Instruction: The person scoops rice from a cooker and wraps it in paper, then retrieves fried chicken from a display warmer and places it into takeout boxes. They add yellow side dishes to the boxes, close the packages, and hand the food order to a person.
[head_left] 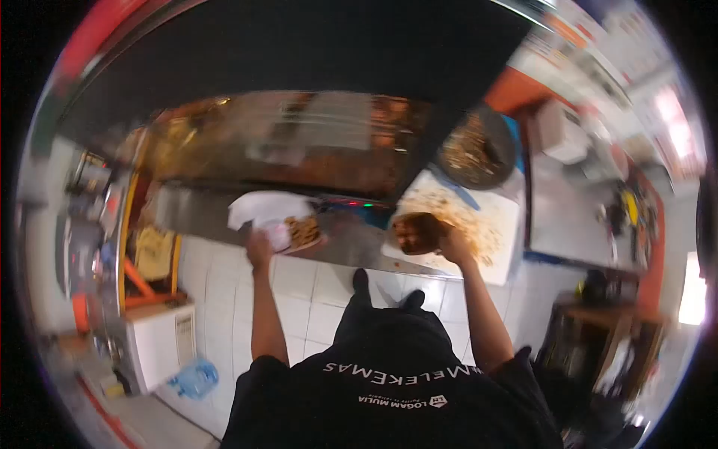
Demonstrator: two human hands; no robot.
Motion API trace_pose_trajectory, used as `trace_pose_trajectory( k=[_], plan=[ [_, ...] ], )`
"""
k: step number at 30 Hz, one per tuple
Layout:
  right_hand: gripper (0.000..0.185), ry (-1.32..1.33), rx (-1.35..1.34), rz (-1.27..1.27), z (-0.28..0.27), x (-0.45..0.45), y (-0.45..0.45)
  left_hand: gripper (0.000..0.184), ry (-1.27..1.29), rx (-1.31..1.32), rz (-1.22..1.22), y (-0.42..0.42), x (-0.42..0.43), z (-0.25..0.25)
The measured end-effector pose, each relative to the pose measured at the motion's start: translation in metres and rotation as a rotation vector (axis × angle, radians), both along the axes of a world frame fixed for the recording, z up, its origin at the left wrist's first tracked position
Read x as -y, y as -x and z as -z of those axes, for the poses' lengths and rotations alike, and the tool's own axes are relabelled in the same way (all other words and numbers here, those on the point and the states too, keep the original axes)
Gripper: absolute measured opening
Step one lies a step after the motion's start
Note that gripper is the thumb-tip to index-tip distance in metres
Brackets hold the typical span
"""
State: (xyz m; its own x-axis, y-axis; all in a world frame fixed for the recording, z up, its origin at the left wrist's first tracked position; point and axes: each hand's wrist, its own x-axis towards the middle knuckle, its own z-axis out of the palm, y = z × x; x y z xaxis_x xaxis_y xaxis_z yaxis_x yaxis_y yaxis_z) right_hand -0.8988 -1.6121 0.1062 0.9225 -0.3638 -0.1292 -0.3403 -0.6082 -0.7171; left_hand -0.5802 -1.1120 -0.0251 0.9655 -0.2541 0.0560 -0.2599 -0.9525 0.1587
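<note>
My left hand [259, 249] is closed at the near edge of a white paper wrapper [269, 208] on the metal counter. Beside it on the paper lies a heap of brown food pieces [303, 232]. My right hand [453, 245] grips the side of a brown bowl [416, 233], whose contents look reddish brown and blurred. The bowl is over the left front part of a white cutting board [508, 217] strewn with crumbs. A blue-handled knife [458, 188] lies near the back of the board.
Behind the board stands a large dark pan [479, 150] with food bits. A glass display case [262, 142] runs along the back of the counter. A metal work surface [572, 213] is at right. On the floor at left lies a blue water bottle [196, 379].
</note>
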Motion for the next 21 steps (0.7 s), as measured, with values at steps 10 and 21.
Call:
trace_pose_trajectory(
  k=[10,21],
  plan=[
    [0.044,-0.347,-0.008,0.428,-0.035,0.062,0.217,0.041,0.188,0.271,0.188,0.031,-0.061,-0.026],
    [0.022,-0.348,-0.009,0.929,0.029,0.156,0.59,0.025,0.331,-0.213,0.421,0.308,0.266,-0.24]
  ],
)
